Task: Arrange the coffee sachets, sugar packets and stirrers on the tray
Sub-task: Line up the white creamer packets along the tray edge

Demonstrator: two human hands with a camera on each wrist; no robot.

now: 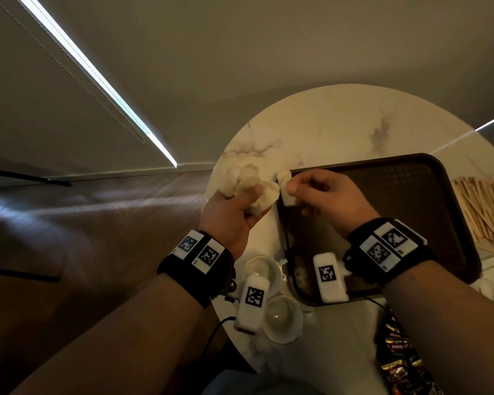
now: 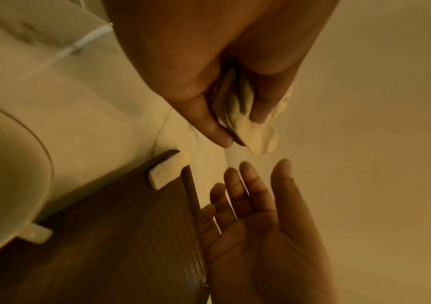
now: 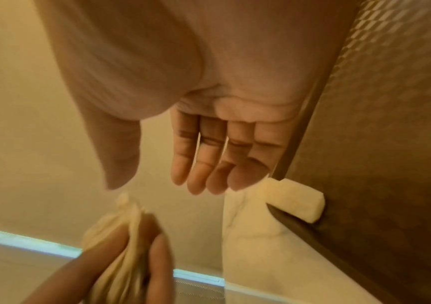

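Mid-frame, the left hand [image 1: 228, 215] grips bunched sugar packets [image 1: 254, 189] above the surface [image 1: 325, 124]. The right hand [image 1: 325, 195], fingers [image 3: 196, 164] straight and empty, is nearer the loose packet [image 3: 295, 199], which lies just beyond, crosswise over the tray [image 1: 439, 223] corner.

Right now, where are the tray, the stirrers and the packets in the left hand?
tray [image 1: 368, 162]: head view, on its far rim.
stirrers [image 1: 485, 212]: head view, middle of the pile.
sugar packets [image 1: 246, 178]: head view, upper part of the gripped bunch.
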